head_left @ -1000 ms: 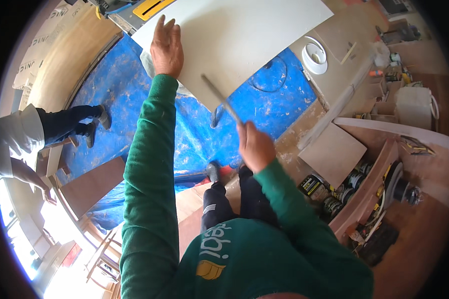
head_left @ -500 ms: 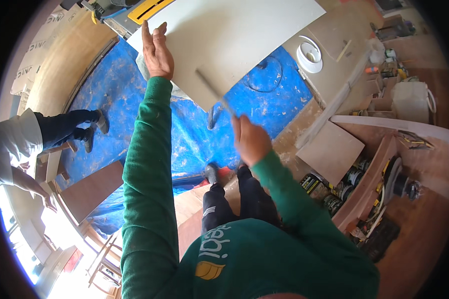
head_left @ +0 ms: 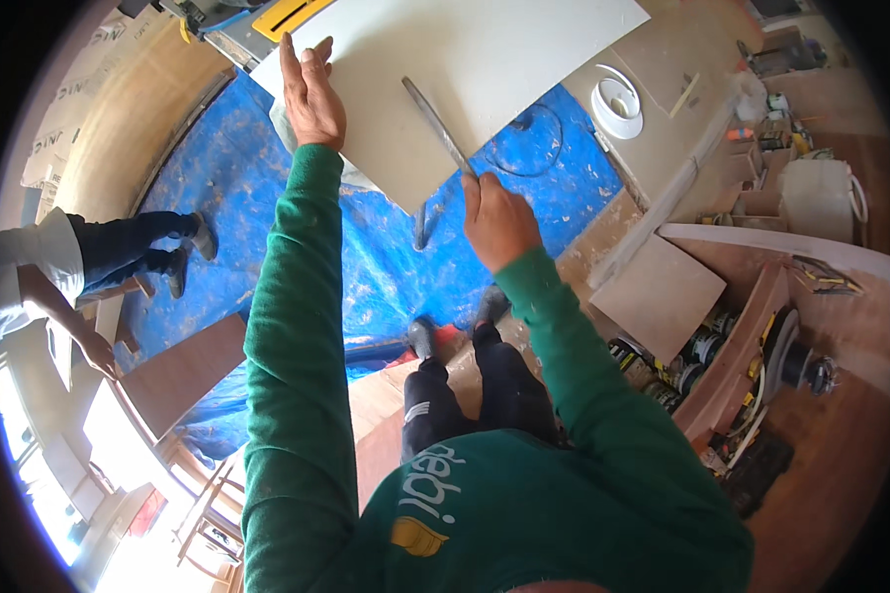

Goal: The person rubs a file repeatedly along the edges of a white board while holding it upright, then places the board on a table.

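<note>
Under my flat, open left hand (head_left: 311, 94) the white board (head_left: 465, 74) stays pinned (no slipping); my right hand (head_left: 497, 219) grips a metal ruler (head_left: 437, 127) across it.

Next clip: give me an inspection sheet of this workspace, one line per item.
Surface: blue tarp over the floor, dusty.
Job's things: large white panel on a saw stand; slim metal tool lying across it.
Clutter: white round fitting, tan board, tools and cans at right.
Hands: left hand flat on the panel's edge; right hand gripping the metal tool.
Cables: dark cord loop on the tarp.
Surroundings: another person at left; wooden floor.
</note>
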`<state>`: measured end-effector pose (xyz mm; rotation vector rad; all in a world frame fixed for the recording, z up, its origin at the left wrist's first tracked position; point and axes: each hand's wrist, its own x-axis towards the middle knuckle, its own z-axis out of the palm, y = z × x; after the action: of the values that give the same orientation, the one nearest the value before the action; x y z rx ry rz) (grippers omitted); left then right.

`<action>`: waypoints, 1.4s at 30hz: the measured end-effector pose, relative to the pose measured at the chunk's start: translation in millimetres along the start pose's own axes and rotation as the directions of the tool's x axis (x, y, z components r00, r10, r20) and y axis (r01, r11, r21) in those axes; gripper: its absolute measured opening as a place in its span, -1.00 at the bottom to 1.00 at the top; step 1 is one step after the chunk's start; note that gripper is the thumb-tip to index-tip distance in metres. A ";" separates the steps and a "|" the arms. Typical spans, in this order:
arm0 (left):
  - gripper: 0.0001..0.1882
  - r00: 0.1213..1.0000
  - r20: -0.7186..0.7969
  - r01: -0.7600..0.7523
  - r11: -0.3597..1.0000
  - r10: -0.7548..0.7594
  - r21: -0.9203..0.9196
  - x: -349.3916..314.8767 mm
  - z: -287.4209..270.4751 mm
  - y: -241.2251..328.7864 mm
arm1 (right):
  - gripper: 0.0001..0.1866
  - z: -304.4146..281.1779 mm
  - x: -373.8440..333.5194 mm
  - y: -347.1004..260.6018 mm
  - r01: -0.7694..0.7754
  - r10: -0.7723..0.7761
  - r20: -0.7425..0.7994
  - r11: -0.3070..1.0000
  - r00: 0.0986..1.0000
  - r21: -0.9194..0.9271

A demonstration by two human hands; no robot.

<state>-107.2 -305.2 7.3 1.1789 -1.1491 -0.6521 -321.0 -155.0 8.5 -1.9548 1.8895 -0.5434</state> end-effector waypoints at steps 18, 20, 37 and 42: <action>-0.33 0.999 0.045 -0.015 0.999 0.014 0.040 -0.8 -5.3 1.4 | -0.63 -8.0 -6.7 22.4 -0.048 0.052 0.043 0.995 0.998 -0.092; -0.32 0.998 0.054 -0.018 0.999 0.015 0.041 0.1 -0.1 1.8 | -0.62 -10.4 23.0 34.3 -0.093 0.090 -0.074 0.995 0.993 -0.047; -0.31 0.993 0.120 -0.037 0.967 0.006 0.253 0.7 -13.5 -4.4 | -0.71 -1.6 -76.7 -10.2 -0.011 0.005 0.300 1.000 0.954 0.021; -0.36 0.867 0.496 -0.380 0.713 0.052 0.590 2.8 -8.5 -9.9 | -0.61 -18.0 46.9 87.4 -0.157 0.182 -0.132 0.971 0.974 0.180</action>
<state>-96.8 -307.6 -0.8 1.4961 -2.0141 -0.3088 -403.9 -204.9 -19.8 -1.6681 2.0041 -0.7884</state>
